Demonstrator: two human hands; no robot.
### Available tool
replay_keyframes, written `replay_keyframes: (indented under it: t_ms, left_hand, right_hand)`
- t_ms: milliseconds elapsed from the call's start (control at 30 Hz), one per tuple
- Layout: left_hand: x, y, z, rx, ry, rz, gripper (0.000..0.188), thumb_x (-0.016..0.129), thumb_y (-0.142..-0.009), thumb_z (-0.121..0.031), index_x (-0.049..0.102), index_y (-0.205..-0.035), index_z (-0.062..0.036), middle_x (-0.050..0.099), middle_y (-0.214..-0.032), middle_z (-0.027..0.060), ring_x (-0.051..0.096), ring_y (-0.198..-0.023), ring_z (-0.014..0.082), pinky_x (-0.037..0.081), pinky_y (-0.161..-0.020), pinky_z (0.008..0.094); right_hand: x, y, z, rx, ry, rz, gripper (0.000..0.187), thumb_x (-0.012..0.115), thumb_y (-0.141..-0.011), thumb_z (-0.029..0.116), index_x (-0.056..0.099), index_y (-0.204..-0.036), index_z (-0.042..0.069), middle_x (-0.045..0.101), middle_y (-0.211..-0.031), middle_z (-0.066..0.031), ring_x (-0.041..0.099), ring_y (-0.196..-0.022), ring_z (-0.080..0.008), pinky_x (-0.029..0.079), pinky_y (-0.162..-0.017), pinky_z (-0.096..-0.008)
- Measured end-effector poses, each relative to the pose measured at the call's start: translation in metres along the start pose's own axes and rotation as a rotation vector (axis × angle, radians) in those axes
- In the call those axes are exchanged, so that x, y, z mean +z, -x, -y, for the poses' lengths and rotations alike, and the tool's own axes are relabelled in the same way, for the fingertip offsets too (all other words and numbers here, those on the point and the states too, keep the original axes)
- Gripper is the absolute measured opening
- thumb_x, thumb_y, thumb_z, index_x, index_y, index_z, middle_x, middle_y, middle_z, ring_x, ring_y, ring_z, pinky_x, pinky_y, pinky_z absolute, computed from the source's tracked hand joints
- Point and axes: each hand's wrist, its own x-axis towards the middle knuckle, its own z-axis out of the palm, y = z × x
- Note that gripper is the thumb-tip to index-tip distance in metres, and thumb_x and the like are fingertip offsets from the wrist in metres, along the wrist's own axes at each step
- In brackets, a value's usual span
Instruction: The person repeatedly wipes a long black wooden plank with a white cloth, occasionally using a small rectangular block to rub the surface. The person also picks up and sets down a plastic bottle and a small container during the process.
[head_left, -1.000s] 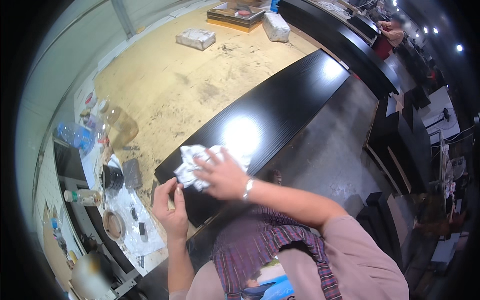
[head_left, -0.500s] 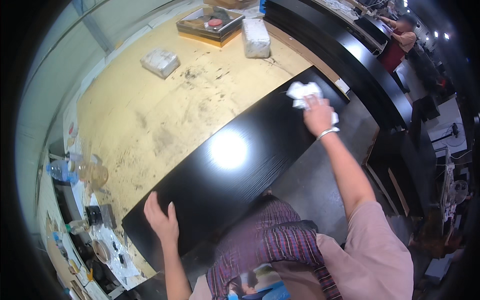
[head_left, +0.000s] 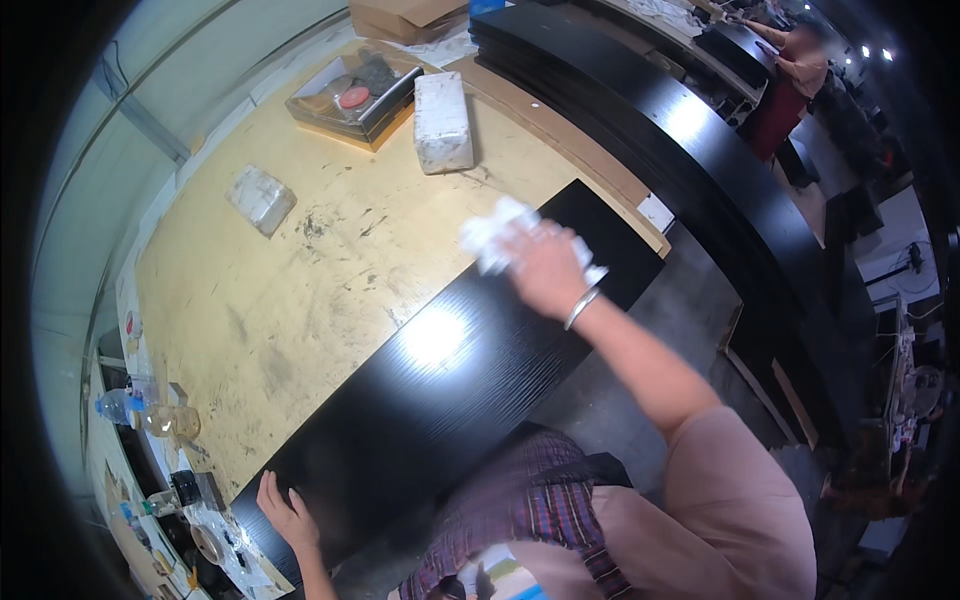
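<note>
Blurred fingers of the right hand (head_left: 550, 272) gripped a white cloth (head_left: 488, 236) at the black board's (head_left: 400, 430) one o'clock edge; the left hand (head_left: 291, 520), thumb parted from fingers, rested toward eight. The board lay along the yellow surface's (head_left: 370, 265) four o'clock side. Bottles (head_left: 172, 420) at nine bore no legible writing.

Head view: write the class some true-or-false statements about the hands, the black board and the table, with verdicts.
1. The right hand holds a crumpled white cloth. True.
2. The left hand holds a cloth too. False: it holds none and is at one end of the black board.
3. A silver bracelet is on the right wrist. True.
4. Both whitish blocks lie on the black board. False: they are on the yellowish table.
</note>
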Motion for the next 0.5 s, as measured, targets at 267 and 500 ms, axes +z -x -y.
replay_keyframes:
  t_ms: [267,500]
  left_hand:
    - [0.006,-0.004,0.005,-0.001,-0.013,-0.006,0.045,0.052,-0.097,-0.015,0.051,-0.139,0.0023,0.05,-0.144,0.0214,0.045,-0.131,0.0407,0.034,-0.113,0.0485]
    - [0.012,-0.001,0.019,0.009,-0.038,-0.007,0.045,0.05,-0.102,-0.022,0.052,-0.14,0.0023,0.049,-0.144,0.0218,0.045,-0.132,0.0403,0.034,-0.113,0.0489]
  right_hand:
    - [-0.027,-0.002,-0.14,0.405,0.255,-0.227,0.027,0.06,-0.086,0.016,0.069,-0.11,0.008,0.069,-0.105,-0.0105,0.059,-0.097,-0.0311,0.046,-0.079,-0.0507]
    - [-0.032,0.118,0.073,-0.472,-0.353,0.198,0.052,0.06,-0.086,0.017,0.059,-0.139,0.016,0.048,-0.154,-0.012,0.057,-0.122,-0.0278,0.045,-0.099,-0.0472]
